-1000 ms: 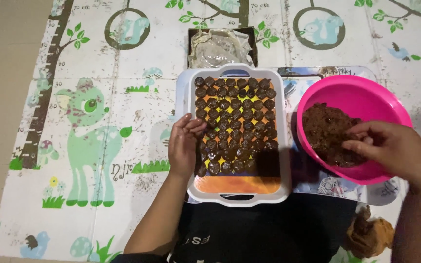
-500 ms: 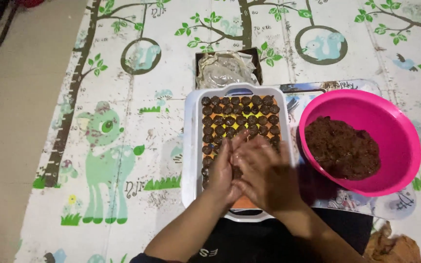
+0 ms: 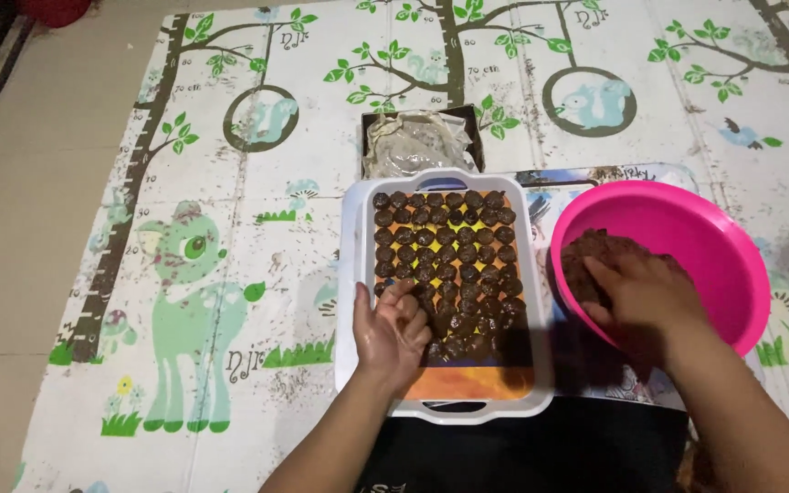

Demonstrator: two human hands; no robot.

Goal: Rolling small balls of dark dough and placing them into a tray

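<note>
Right hand [image 3: 636, 292] is down inside the pink bowl [image 3: 723, 228], palm down, fingers dug into the brown dough [image 3: 586, 251] heaped at the bowl's left side; they look curled around a pinch of it, though the back of the hand hides whether anything is really gripped. Left hand [image 3: 393, 330] sits on the white tray [image 3: 354, 274], fingers bent loosely over the near-left end of the rows of small brown balls [image 3: 445, 242], touching them and, as far as can be seen, clamping nothing. The balls lie in neat lines on the tray's orange-and-yellow liner, packed from the far edge down to about three quarters; a bare orange strip shows along the near edge. So the step in hand reads as gathering another portion while the left marks the spot in the last row. Next move, by my reckoning, calls for a small, even pinch lifted clear of the bowl's rim, both palms meeting to round it, then a gentle set-down beside the last ball without nudging its neighbours. Both forearms reach out from the bottom of the view, the right angled outward, the left straight ahead. Everything sits on a play mat [image 3: 184, 274] printed with trees and a green deer, with a dark square tray holding crumpled plastic [image 3: 417, 141] just beyond.
</note>
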